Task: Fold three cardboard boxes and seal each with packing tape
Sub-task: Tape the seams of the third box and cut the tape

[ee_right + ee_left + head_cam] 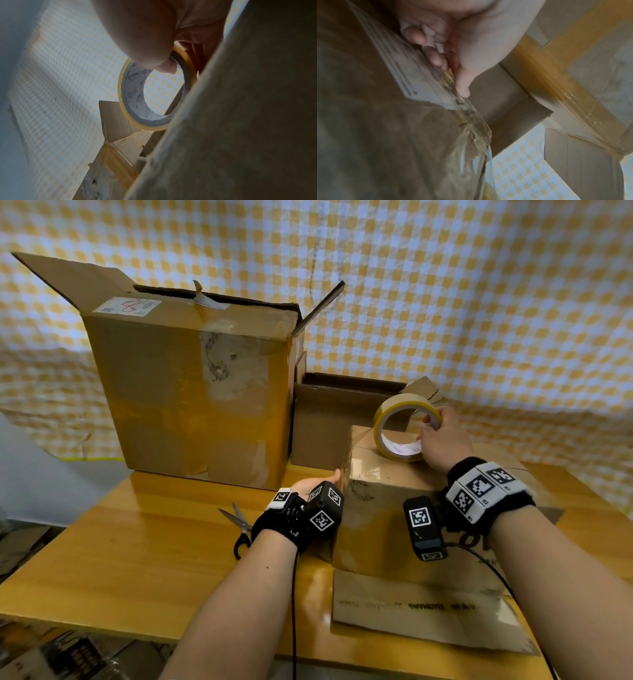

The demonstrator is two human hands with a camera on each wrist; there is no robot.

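A small closed cardboard box (383, 529) stands on the wooden table (137, 542) at centre right. My right hand (442, 440) grips a yellow-edged roll of clear packing tape (407, 402) standing on edge on the box top, thumb through its core (132, 94). A clear tape strip (349, 460) runs from the roll over the box's top left edge. At the box's left side, my left hand (315, 484) pinches the strip's free end (476, 129) between thumb and curled fingers, against the cardboard (376, 135).
A tall, heavily taped box (178, 392) with raised flaps stands at the back left. A medium open box (329, 419) sits behind the small one. Scissors (239, 522) lie left of my left wrist. A flat cardboard piece (421, 614) lies at the table's front right.
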